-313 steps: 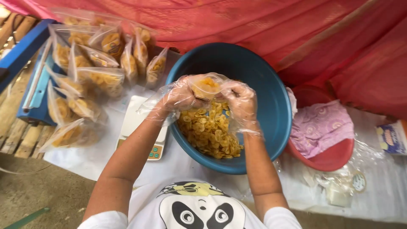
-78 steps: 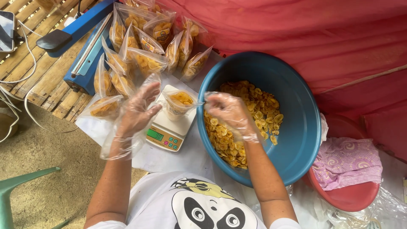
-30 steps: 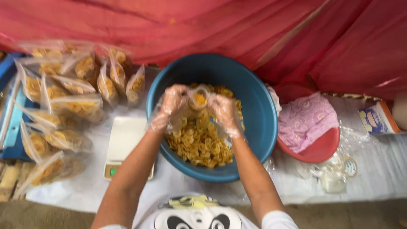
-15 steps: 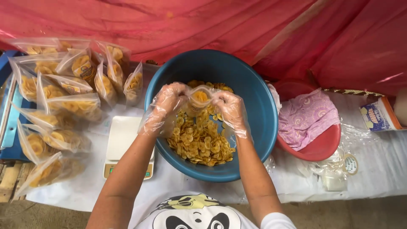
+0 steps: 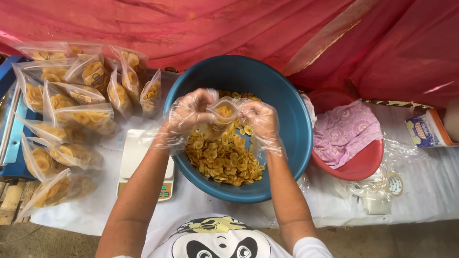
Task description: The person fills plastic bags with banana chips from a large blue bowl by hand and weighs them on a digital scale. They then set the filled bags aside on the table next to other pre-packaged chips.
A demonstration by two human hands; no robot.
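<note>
I note left hand (image 5: 189, 112) and right hand (image 5: 260, 122), clear-gloved, both pinched on small clear plastic bag of yellow chips (image 5: 224, 111), held over round blue plastic basin (image 5: 287, 143); spills drop back. White digital scale (image 5: 138, 160) just left, filled bags (image 5: 71, 119) beyond.

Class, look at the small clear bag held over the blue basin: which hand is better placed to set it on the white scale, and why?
Probably the left hand: it grips the small clear bag of chips on the side nearer the white scale; the right hand would have to cross the blue basin.
</note>
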